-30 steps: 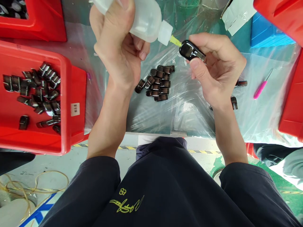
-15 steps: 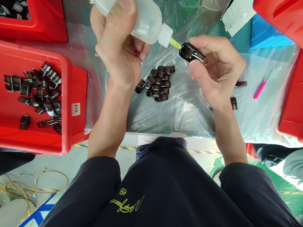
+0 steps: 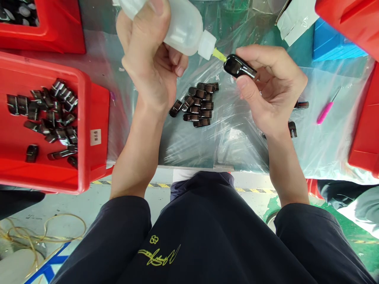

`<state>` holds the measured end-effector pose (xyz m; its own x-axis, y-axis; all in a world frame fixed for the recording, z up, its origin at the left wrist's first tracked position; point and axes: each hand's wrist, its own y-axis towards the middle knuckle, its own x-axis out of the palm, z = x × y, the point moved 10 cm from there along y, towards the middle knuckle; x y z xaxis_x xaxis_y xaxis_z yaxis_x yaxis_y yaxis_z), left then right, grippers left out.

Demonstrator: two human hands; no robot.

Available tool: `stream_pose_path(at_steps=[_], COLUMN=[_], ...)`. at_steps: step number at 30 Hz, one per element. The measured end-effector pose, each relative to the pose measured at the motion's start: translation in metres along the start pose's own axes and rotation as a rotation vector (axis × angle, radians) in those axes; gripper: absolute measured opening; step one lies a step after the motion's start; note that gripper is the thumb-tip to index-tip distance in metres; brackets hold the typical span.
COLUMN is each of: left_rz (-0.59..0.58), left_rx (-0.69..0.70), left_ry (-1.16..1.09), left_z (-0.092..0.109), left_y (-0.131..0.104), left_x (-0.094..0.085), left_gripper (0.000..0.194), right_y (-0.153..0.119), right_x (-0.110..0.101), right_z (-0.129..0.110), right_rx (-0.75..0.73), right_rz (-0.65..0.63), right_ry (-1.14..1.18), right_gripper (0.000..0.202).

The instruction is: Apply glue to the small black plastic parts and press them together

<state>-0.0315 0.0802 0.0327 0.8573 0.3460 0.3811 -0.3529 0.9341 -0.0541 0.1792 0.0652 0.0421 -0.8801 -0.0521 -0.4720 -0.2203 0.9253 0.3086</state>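
Observation:
A translucent squeeze bottle [image 3: 186,33] is gripped in my left hand [image 3: 151,55], tilted with its white cap down to the right. Its yellow dispensing tip [image 3: 219,55] meets, or nearly meets, the rounded end of a glossy black plastic part [image 3: 237,66]. That part is pinched between the thumb and fingers of my right hand [image 3: 269,83]. On the plastic sheet below, between my forearms, lies a cluster of similar black parts [image 3: 197,104]. A few more, such as one black part [image 3: 292,129], lie by my right wrist and are partly hidden by it.
A red bin [image 3: 96,102] with several black parts stands at the left, another red bin [image 3: 62,41] behind it. A pink-handled tool [image 3: 325,113] lies at the right, near a blue bin [image 3: 334,41] and a red container [image 3: 365,130]. The table's front edge [image 3: 192,167] runs below my forearms.
My left hand and wrist have shifted very slightly to the right. The bottle tip stays at the black part, and my right hand holds nearly still.

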Motion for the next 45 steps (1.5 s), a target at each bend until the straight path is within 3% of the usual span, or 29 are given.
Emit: stream_pose_path(at_steps=[4,6,11,14,18,22,27,29,32,38,45], left_rz=[-0.096,-0.083,-0.054,-0.107,-0.163,-0.132,-0.025,-0.02,-0.047,-0.081,-0.107], left_rx=[0.008,0.065,0.087,0.118,0.128,0.063,-0.037,-0.051,-0.042,-0.027,-0.032], left_ry=[-0.099,-0.111,-0.121,-0.17,-0.221,-0.231,-0.258,-0.26,-0.27,-0.282,-0.285], left_z=[-0.002,-0.003,-0.015,-0.014,-0.014,-0.024,-0.032,-0.03,-0.024,-0.024,-0.03], left_y=[0.004,0.01,0.025,0.025,0.02,0.021,0.029,0.029,0.026,0.023,0.025], left_x=[0.005,0.0,-0.008,-0.006,-0.001,-0.002,-0.011,-0.011,-0.008,-0.003,-0.003], left_gripper=[0.035,0.036,0.039,0.033,0.039,0.036,0.038,0.038,0.038,0.036,0.035], right_y=[0.0,-0.001,-0.009,-0.018,-0.02,-0.007,-0.004,-0.015,-0.03,-0.045,-0.054], right_x=[-0.004,0.0,0.043,0.069,0.077,0.048,-0.042,-0.076,-0.104,-0.1,-0.081], right_z=[0.007,0.011,0.004,-0.003,-0.011,-0.011,0.019,0.034,0.045,0.055,0.041], right_rx=[0.052,0.052,-0.124,-0.22,-0.285,-0.252,0.117,0.28,0.374,0.341,0.06], right_rz=[0.01,-0.014,-0.221,-0.338,-0.345,-0.26,-0.103,-0.11,-0.155,-0.334,-0.494], right_ry=[-0.014,-0.017,-0.16,-0.244,-0.302,-0.367,-0.663,-0.829,-0.992,-1.081,-1.071], right_gripper=[0.032,0.034,0.039,0.035,0.03,0.031,0.027,0.025,0.029,0.035,0.053])
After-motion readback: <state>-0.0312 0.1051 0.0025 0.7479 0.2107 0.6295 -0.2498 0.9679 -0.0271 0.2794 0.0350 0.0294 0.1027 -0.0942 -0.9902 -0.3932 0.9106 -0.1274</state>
